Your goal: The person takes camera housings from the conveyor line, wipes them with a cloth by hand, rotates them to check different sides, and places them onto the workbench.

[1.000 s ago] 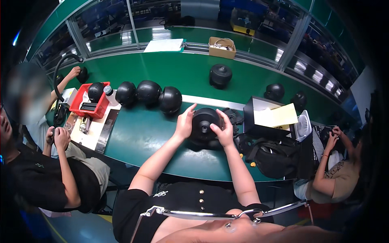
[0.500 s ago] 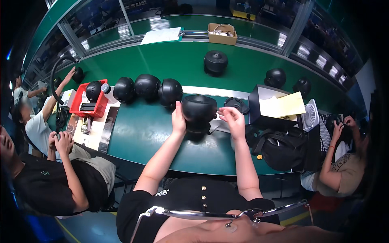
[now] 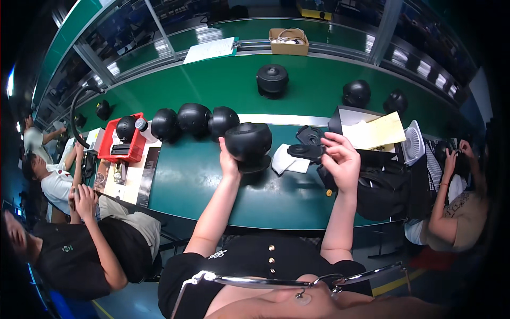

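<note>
Head view: a rounded black housing (image 3: 248, 141) sits near the centre of the frame, above the green tabletop (image 3: 191, 186) (whether its base touches down, I cannot tell). The left hand (image 3: 229, 161) holds it by its left side. Right of centre, the right hand (image 3: 341, 159) has its fingers closed on a flat black part (image 3: 306, 151), well apart from the housing. Under that part lies a white cloth (image 3: 286, 161); a dark bracket (image 3: 308, 134) is just behind. A row of three black round units (image 3: 194, 119) stretches left of the housing, then a red bin (image 3: 139, 143). At the right are a yellow sheet (image 3: 382, 130) and a black bag (image 3: 385, 194); at upper centre, a cardboard box (image 3: 289, 49).
</note>
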The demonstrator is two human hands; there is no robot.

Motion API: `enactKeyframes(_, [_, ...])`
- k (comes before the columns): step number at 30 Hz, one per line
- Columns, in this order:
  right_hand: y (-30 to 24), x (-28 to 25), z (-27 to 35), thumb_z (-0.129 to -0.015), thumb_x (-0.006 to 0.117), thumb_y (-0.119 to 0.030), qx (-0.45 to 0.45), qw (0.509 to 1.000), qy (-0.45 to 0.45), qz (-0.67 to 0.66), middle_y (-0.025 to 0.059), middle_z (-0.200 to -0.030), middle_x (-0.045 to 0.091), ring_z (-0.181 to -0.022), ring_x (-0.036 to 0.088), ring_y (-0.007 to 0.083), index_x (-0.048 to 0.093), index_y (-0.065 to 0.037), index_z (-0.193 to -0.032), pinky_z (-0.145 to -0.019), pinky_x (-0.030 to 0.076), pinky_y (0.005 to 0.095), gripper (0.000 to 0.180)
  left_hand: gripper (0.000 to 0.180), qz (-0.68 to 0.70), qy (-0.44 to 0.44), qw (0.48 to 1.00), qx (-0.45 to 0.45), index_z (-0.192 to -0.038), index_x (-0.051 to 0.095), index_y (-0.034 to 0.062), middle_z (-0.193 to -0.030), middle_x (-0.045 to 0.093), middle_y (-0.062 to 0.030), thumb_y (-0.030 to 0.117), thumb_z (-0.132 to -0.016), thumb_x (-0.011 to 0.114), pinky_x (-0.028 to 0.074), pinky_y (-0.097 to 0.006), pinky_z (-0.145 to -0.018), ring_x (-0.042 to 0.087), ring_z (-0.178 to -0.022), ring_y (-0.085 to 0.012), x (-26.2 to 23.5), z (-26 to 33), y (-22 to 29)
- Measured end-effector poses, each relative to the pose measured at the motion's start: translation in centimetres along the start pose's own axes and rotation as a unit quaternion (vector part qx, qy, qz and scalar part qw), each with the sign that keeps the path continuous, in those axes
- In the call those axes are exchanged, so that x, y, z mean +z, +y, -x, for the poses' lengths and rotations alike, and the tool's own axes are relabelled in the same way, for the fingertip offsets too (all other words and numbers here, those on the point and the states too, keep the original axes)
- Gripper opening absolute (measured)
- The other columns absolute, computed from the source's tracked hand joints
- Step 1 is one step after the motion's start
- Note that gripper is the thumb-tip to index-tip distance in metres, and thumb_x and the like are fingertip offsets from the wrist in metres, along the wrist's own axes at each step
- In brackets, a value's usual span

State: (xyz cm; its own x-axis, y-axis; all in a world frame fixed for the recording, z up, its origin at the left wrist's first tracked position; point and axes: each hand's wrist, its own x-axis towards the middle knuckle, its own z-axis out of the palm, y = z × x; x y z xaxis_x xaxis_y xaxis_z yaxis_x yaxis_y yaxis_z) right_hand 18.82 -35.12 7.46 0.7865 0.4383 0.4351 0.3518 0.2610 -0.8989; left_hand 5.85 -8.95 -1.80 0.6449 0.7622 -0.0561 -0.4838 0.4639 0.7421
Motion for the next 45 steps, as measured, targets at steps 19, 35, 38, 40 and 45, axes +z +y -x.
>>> enactKeyframes(19, [9.0, 7.2, 1.6, -0.054, 0.097, -0.018, 0.088, 0.977, -0.174, -0.090, 0.0152, -0.141, 0.045, -0.129, 0.049, 0.0255, 0.036, -0.007, -0.145, -0.109, 0.040, 0.0383, 0.110, 0.056, -0.082, -0.047, 0.982, -0.164, -0.138, 0.051, 0.0017, -0.133, 0.058, -0.0137, 0.045, -0.104, 0.042, 0.051, -0.038, -0.098, 0.061, -0.116, -0.0219, 1.2, 1.5, -2.1])
enactKeyframes(35, [9.6, 8.4, 2.7, -0.052, 0.097, -0.020, 0.084, 0.986, -0.141, -0.032, 0.0116, -0.129, 0.053, -0.121, 0.054, 0.0238, 0.045, -0.006, -0.136, -0.104, 0.043, 0.0368, 0.101, 0.036, -0.286, -0.100, 0.951, 0.064, -0.127, 0.062, 0.0011, -0.108, 0.064, -0.0049, 0.026, -0.105, 0.048, 0.045, -0.026, -0.091, 0.058, -0.099, -0.0103, 1.4, 0.9, -1.1])
enactKeyframes(38, [9.3, 8.2, 2.6, -0.052, 0.097, -0.018, 0.111, 0.980, -0.142, -0.087, 0.0115, -0.130, 0.053, -0.123, 0.053, 0.0233, 0.044, -0.005, -0.138, -0.106, 0.042, 0.0364, 0.102, 0.037, -0.168, -0.065, 0.983, -0.033, -0.126, 0.065, -0.0015, -0.101, 0.062, -0.0003, 0.025, -0.103, 0.055, 0.044, -0.022, -0.087, 0.056, -0.093, -0.0072, 0.7, 0.3, -1.0])
enactKeyframes(40, [9.0, 7.9, 2.5, -0.052, 0.098, -0.018, 0.135, 0.972, -0.141, -0.130, 0.0116, -0.131, 0.052, -0.123, 0.053, 0.0234, 0.043, -0.004, -0.139, -0.107, 0.041, 0.0364, 0.104, 0.036, -0.156, -0.045, 0.986, -0.031, -0.126, 0.065, -0.0012, -0.099, 0.063, 0.0004, 0.025, -0.102, 0.056, 0.045, -0.022, -0.085, 0.055, -0.090, -0.0065, 0.7, 0.2, -1.2])
enactKeyframes(45, [9.1, 7.8, 2.7, -0.051, 0.098, -0.022, 0.087, 0.988, -0.119, -0.045, 0.0130, -0.130, 0.052, -0.123, 0.052, 0.0262, 0.044, -0.005, -0.139, -0.107, 0.042, 0.0385, 0.105, 0.048, -0.199, -0.078, 0.976, 0.040, -0.142, 0.051, 0.0012, -0.123, 0.063, -0.0125, 0.021, -0.099, 0.060, 0.043, -0.031, -0.103, 0.057, -0.116, -0.0181, 1.1, 1.0, -1.7])
